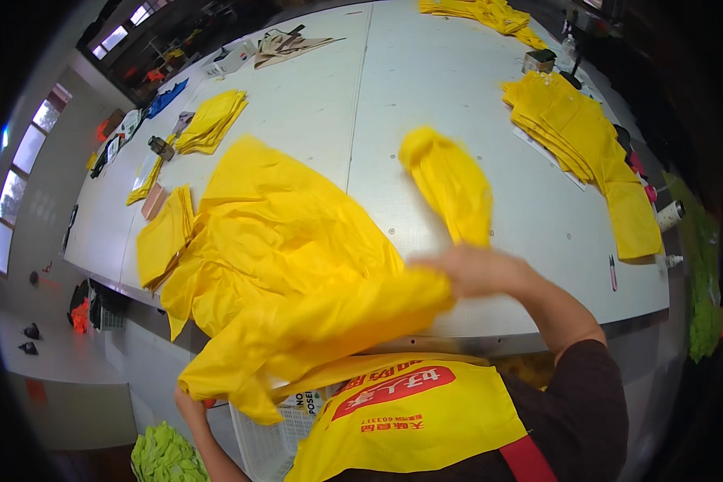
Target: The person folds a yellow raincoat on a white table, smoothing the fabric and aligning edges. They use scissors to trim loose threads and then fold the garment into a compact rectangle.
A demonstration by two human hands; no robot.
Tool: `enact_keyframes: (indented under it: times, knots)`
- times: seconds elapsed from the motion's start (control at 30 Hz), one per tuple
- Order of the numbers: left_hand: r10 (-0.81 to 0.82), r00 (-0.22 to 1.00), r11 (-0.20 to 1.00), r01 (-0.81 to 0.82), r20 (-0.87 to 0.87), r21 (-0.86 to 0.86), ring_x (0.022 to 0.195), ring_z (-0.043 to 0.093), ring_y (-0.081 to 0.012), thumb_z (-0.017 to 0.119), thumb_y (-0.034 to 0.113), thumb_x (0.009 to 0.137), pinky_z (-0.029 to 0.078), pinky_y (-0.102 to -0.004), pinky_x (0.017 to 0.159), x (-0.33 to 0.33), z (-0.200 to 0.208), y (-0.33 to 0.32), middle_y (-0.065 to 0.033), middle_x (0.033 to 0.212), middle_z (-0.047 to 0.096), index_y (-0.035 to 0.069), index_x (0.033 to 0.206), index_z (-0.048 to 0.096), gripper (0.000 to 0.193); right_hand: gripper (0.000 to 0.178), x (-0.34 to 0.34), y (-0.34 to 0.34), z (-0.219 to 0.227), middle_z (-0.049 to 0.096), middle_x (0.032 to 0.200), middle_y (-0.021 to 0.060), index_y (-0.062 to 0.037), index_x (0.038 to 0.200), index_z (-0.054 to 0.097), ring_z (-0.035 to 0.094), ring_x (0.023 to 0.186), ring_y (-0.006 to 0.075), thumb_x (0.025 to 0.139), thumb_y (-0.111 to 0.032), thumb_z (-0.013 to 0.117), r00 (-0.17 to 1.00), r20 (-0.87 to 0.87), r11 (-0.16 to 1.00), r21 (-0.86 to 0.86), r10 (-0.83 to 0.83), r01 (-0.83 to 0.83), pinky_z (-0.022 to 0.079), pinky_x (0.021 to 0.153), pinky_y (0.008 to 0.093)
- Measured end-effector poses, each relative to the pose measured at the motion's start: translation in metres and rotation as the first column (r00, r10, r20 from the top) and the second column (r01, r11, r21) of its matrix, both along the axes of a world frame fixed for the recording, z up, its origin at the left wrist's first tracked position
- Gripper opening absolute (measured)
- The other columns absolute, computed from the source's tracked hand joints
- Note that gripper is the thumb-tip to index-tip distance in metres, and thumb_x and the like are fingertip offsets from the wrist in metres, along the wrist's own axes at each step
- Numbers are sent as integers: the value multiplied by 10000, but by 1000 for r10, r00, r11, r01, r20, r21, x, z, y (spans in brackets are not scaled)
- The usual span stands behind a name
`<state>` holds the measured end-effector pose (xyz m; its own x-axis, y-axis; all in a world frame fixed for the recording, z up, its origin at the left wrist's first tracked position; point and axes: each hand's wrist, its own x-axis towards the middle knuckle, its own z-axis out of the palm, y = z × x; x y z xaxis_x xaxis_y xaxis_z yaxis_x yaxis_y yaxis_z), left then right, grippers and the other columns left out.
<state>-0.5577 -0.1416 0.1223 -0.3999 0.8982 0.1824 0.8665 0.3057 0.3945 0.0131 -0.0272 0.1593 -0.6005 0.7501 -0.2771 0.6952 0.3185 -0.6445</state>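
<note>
A large, crumpled yellow cloth [297,217] spreads over the near left of the table and hangs past its front edge. My right hand [478,271], blurred by motion, is closed on the cloth's right end. At the lower left, my left hand [191,406] grips the hanging end, its fingers partly covered by fabric. Just beyond my right hand, a narrow, puffed-out yellow length of fabric [451,185] stands up from the table, also blurred. Whether it joins the large cloth I cannot tell.
Folded yellow stacks lie left [167,239], far left [213,120] and right [562,124] on the white table [426,88]. Thread snips [613,273] and a thread cone [670,214] sit near the right edge. A white basket [269,442] is below the front edge.
</note>
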Motion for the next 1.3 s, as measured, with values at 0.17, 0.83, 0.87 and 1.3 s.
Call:
enact_keyframes:
  times: [0.17, 0.83, 0.87, 1.3]
  knots:
    - [-220, 797, 946, 33, 563, 322, 757, 590, -186, 509, 286, 844, 488, -307, 672, -39, 27, 100, -68, 875, 625, 40, 976, 594, 291, 693, -35, -52, 76, 566, 779, 248, -76, 1392, 210, 563, 705, 393, 775, -59, 523, 853, -246, 834, -208, 460, -510, 446, 649, 419]
    - [-982, -144, -188, 695, -121, 694, 928, 578, -352, 629, 241, 760, 457, -389, 837, 632, 122, 317, -221, 1046, 585, 10, 1143, 522, 460, 452, 166, -92, -104, 499, 1229, 154, 11, 1265, 408, 514, 1090, 274, 921, -281, 435, -333, -716, 518, -683, -613, 515, 433, 913, 386]
    - [-970, -237, -208, 726, -46, 655, 939, 563, -374, 628, 215, 759, 455, -397, 828, 606, 87, 281, -226, 1029, 585, 21, 1152, 518, 452, 476, 183, -94, -114, 503, 1224, 151, 11, 1278, 386, 525, 1073, 274, 907, -273, 473, -324, -663, 419, -706, -675, 571, 434, 907, 379]
    - [184, 259, 982, -4, 948, -190, 773, 600, -202, 563, 322, 858, 529, -302, 594, 212, -181, 272, -140, 907, 583, -3, 1048, 520, 379, 541, 91, -135, -198, 442, 1312, 85, -92, 1313, 376, 440, 1176, 262, 877, -372, 531, -654, -277, -6, -919, -704, 395, 357, 979, 411]
